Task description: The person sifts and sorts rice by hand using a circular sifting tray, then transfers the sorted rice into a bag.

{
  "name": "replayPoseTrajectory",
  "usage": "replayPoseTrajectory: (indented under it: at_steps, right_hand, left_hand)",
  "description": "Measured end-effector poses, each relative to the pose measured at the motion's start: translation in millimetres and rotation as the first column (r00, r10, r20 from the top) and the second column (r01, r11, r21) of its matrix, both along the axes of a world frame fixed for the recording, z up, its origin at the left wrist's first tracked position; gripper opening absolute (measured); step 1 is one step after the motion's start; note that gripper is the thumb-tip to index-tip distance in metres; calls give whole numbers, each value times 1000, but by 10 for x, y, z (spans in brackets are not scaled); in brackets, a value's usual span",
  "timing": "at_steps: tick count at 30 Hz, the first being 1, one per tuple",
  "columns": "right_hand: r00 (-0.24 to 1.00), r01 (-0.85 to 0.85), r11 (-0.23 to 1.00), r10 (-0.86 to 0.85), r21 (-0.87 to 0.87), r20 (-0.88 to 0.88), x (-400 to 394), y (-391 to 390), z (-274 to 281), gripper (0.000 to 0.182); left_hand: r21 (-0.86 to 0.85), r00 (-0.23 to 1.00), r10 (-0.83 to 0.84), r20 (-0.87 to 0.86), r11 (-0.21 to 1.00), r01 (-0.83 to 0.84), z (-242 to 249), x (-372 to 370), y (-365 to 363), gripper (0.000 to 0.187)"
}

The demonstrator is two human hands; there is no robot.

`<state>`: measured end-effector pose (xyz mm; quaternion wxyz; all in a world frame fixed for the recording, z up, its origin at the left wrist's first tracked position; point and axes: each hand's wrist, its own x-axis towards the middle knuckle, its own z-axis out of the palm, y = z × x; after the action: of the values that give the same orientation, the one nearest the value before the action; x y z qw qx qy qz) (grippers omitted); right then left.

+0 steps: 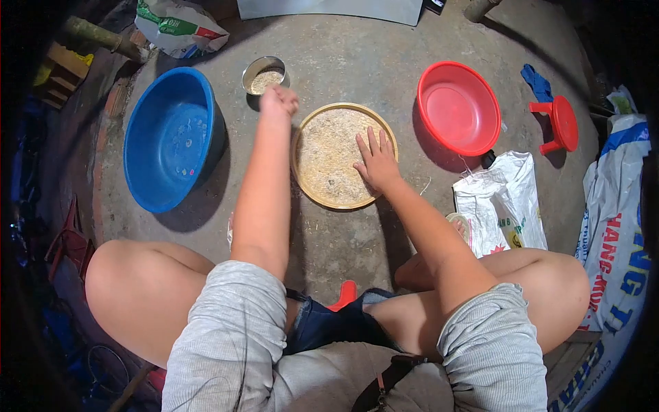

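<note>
A round, shallow yellow tray (299,180) lies on the floor before me, spread with pale, husk-like grain (329,147). My right hand (377,163) rests flat on the grain at the tray's right side, fingers spread. Beyond the tray's upper left edge, my left hand (278,101) is closed, its fingers curled in; I cannot tell what is inside them. Right behind that hand stands a metal bowl (246,77) with similar grain in it, overlapped by the hand at its near edge.
A large blue basin (171,137) stands left, a red basin (458,110) right. Farther right are a red stool (564,123), a blue cloth (537,82) and white sacks (504,199). Another printed bag (182,31) lies at the back left.
</note>
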<state>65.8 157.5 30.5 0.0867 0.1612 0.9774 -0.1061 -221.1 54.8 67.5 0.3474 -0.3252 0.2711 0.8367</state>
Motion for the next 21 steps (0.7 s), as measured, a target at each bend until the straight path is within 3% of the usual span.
replayPoseTrajectory:
  at_steps: [2, 3, 4, 5, 6, 8, 9, 11, 13, 15, 16, 18, 19, 21]
  right_hand:
    - [1000, -2, 1000, 2, 3, -10, 8, 9, -13, 72]
    - [1000, -8, 1000, 8, 11, -20, 11, 8, -25, 72]
    - [1000, -7, 1000, 7, 8, -20, 15, 1, -35, 72]
    - [1000, -1, 1000, 1, 8, -18, 14, -4, -38, 72]
    - [1000, 3, 1000, -3, 11, -17, 5, -3, -33, 72]
    - [1000, 2, 1000, -2, 23, -20, -2, -13, -12, 70]
    - [1000, 5, 999, -4, 33, -22, -2, -25, -10, 68]
    - [999, -8, 999, 9, 32, -45, 18, -52, -16, 69]
    - [997, -18, 999, 21, 31, -71, 26, -140, -3, 69]
    - [990, -105, 957, 126, 269, -62, 57, -280, 38, 54]
    - [989, -109, 956, 131, 272, -67, 48, -315, 24, 54]
    - [986, -106, 993, 100, -47, -131, 9, -375, -19, 30]
    - [949, -129, 990, 107, -54, -296, -8, -388, -45, 12]
    - [966, -84, 990, 54, -113, -252, -54, -344, -53, 12]
  left_hand:
    - [430, 892, -71, -446, 858, 282, -455, -581, -199, 37]
    - [427, 893, -74, -444, 859, 284, -199, -491, -146, 37]
    - [82, 926, -80, -368, 990, 118, 322, -300, -53, 36]
    - [-289, 954, -51, -296, 957, -39, 618, -166, -28, 44]
    - [-289, 953, -50, -298, 957, -40, 518, -132, -93, 44]
    - [-485, 873, -159, -461, 869, -98, 213, -79, -263, 56]
    - [-646, 856, -139, -498, 717, -260, 283, 160, -242, 52]
    - [-711, 801, -197, -566, 607, -354, -227, 227, -356, 48]
    - [-651, 891, -87, -446, 715, -256, -332, 465, -362, 43]
    - [-546, 963, 12, -269, 822, -162, -354, 674, -332, 43]
    - [-517, 973, -19, -229, 850, -105, -430, 759, -329, 43]
    - [-487, 970, -171, -176, 871, 65, -524, 955, -326, 44]
    - [-491, 944, -288, -159, 853, 177, -523, 1077, -331, 44]
    - [-495, 900, -424, -101, 806, 324, -515, 1308, -327, 45]
